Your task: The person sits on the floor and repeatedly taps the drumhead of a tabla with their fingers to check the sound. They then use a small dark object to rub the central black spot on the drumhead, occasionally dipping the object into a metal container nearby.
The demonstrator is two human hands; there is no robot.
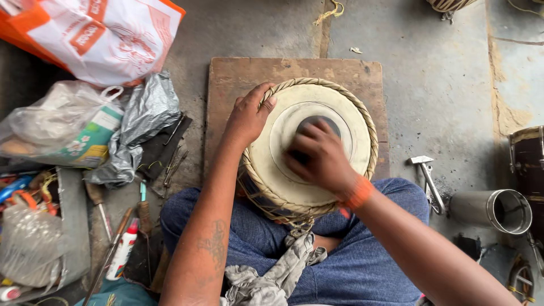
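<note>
From the head camera, a small hand drum with a pale skin head and a braided rim rests tilted in the lap of a seated person in blue trousers, its far edge over a wooden board lying on the concrete floor. The left hand cups the far-left rim, thumb hooked over the braid and fingers curled down the outside, gripping the drum to keep it steady. The right hand lies over the dark round patch at the centre of the skin, fingers bent and bunched as if pressing or rubbing there; whether they pinch something small I cannot tell, since the hand is blurred. To work that patch well, it seems wise to keep the left grip firm so the drum does not rock, and to keep the rubbing pressure even and confined to the dark circle rather than straying onto the pale skin. A grey rag lies on the knees below the drum. A small hammer and a metal cylinder lie to the right, plastic bags and hand tools to the left.
</note>
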